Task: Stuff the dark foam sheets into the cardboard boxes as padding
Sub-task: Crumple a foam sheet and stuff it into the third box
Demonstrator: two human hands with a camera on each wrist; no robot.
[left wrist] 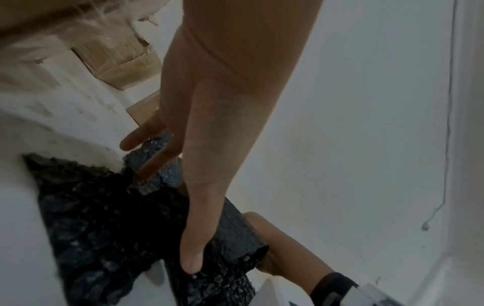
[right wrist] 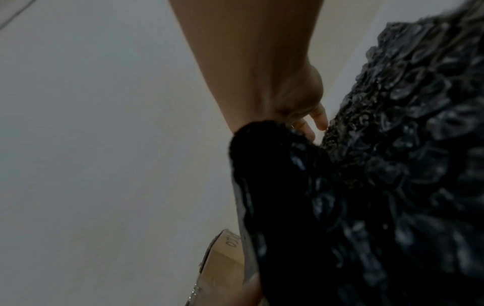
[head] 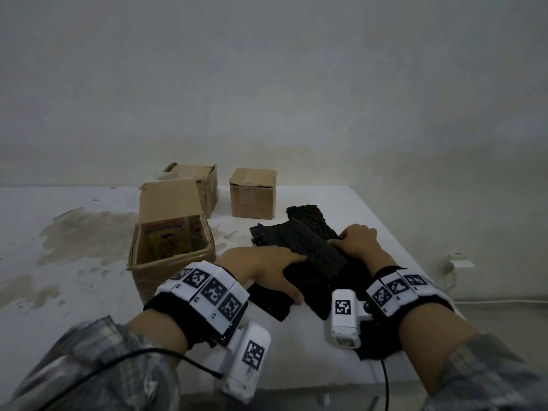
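Note:
Several dark bubbly foam sheets (head: 308,221) lie in a heap at the middle right of the white table (head: 89,292). One folded foam sheet (head: 317,250) on top sits between my hands. My left hand (head: 281,271) presses its left side with straight fingers (left wrist: 193,238). My right hand (head: 355,238) curls over its right end, its fingers (right wrist: 309,124) hooked on the foam (right wrist: 393,165). An open cardboard box (head: 175,262) with a colourful printed pack inside stands just left of my left hand.
Two more cardboard boxes stand at the back, an open one (head: 201,182) and a small shut one (head: 253,194). Brown stains mark the table's left half. The table's right edge runs close to my right arm, with a wall socket and cable (head: 459,262) beyond it.

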